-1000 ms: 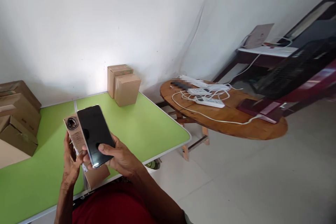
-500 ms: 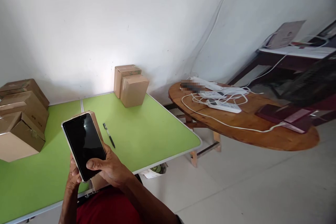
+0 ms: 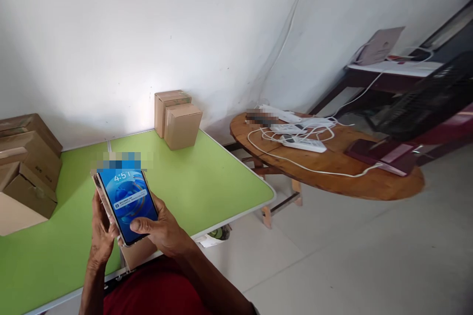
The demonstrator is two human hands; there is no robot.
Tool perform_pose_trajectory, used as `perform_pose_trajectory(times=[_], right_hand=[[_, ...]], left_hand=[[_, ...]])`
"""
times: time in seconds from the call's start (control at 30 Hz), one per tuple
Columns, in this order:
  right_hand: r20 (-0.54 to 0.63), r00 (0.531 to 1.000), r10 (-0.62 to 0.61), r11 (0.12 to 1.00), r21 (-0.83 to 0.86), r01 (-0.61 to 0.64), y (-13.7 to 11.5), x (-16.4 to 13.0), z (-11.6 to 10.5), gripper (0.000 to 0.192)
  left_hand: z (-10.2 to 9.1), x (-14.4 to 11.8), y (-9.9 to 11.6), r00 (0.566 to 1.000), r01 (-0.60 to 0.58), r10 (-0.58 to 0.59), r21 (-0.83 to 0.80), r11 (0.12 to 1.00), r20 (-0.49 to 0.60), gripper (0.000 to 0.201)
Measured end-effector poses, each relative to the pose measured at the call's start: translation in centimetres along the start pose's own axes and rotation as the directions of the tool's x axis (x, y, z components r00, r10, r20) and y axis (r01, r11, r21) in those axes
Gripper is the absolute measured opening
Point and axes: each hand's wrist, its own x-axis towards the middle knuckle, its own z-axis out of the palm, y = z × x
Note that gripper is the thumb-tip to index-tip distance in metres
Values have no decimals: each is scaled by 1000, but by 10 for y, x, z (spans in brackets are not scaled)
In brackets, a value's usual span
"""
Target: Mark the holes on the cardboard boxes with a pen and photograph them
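Head cam: both hands are up over the near edge of the bright green folding table (image 3: 207,182). The right hand (image 3: 162,229) wraps around a slim smartphone with a lit blue screen (image 3: 127,204), thumb laid across the lower glass. The left hand (image 3: 100,236) cups the phone's left edge along with a small brown cardboard box (image 3: 137,252) tucked behind it. Two tan cardboard cartons (image 3: 177,120) sit at the table's far edge against the wall, with a stack of brown boxes (image 3: 25,167) on the left. A round wooden table (image 3: 332,177) holds white power strips (image 3: 301,143).
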Motion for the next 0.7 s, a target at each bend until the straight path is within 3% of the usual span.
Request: perform_pose_trajectory(times=[0.23, 0.37, 0.47, 0.57, 0.7], right_hand=[[-55, 998, -30, 1000, -7, 29, -11, -8, -13, 73], [-107, 993, -42, 999, -23, 40, -16, -8, -27, 74], [-199, 979, -50, 998, -50, 41, -17, -4, -49, 75], [-360, 929, -87, 991, -129, 43, -13, 5, -82, 75], [-584, 795, -165, 928, -365, -76, -1, 17, -125, 78]], left_hand=[[11, 4, 32, 994, 107, -107, -3, 994, -1, 117], [10, 7, 35, 993, 116, -116, 35, 993, -4, 112], [8, 9, 33, 994, 106, -107, 47, 993, 12, 111], [7, 10, 32, 994, 110, -110, 50, 993, 12, 110], [7, 11, 31, 994, 109, -108, 62, 992, -14, 109]])
